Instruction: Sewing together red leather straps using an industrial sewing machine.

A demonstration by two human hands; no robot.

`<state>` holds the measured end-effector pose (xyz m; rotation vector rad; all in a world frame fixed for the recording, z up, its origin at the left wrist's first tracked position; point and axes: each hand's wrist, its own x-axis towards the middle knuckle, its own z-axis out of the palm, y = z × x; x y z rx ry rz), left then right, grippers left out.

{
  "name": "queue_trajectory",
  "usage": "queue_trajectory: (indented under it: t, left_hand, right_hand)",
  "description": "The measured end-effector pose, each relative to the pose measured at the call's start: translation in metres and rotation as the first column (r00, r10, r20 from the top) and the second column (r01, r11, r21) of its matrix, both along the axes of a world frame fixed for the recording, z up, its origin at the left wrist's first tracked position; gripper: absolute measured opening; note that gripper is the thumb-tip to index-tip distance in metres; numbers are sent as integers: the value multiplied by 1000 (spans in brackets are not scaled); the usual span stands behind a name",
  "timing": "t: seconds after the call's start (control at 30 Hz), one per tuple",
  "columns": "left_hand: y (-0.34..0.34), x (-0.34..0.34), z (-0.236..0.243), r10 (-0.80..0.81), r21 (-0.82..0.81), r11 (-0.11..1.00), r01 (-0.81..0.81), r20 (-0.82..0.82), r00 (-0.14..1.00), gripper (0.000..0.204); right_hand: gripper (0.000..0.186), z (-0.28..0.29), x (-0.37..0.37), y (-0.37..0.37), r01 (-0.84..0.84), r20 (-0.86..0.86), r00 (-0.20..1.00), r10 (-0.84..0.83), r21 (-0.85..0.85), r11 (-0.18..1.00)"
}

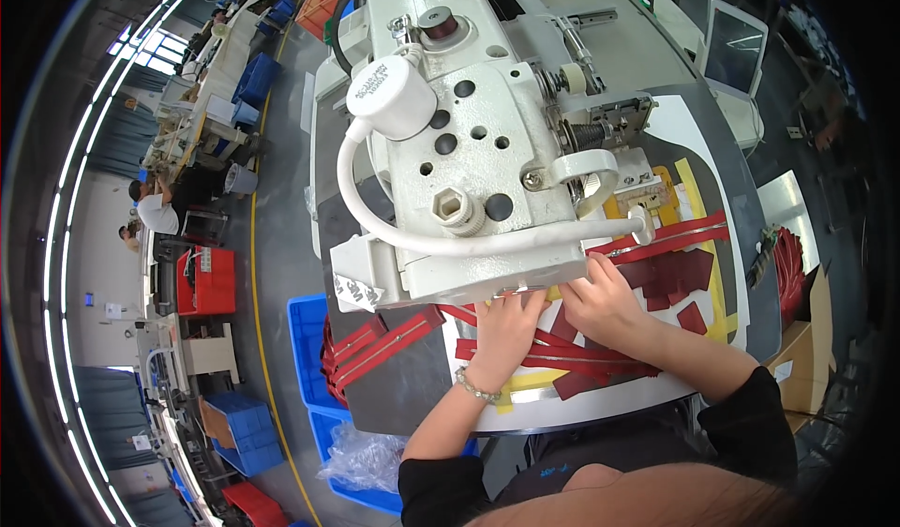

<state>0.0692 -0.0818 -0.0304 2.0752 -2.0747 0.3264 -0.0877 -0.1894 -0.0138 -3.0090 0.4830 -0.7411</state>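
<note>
My left hand, a bracelet at its wrist, reaches to the front underside of a white industrial sewing machine. Its fingers are bent, their tips partly hidden by the machine head. My right hand is beside it at the head's right corner, fingers curled, just below a red zipper strip; what either hand pinches is unclear. More red zipper strips lie around my hands and off to the left, with dark red fabric pieces and yellow tape on the work surface.
Blue bins, one with clear plastic, stand left of the table. Across the aisle are red crates, blue crates and people at work. A monitor stands back right, a cardboard box and red coils at right.
</note>
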Motion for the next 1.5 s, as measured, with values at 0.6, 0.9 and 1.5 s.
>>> queue_trajectory:
  t: [0.6, 0.9, 1.5]
  left_hand:
    - [-3, 0, 2, -7, -5, 1000, 7, 29, 1000, 46]
    - [-4, 0, 4, -12, -8, 1000, 12, 19, 1000, 47]
    - [-4, -3, 4, 4, 8, 1000, -4, -29, 1000, 43]
  right_hand:
    - [32, -7, -1, -2, -12, 8, 1000, 12, -7, 1000]
    - [29, -11, 0, -2, -13, 24, 1000, 13, -10, 1000]
    - [21, -21, -15, -11, -103, 115, 988, 100, 23, 994]
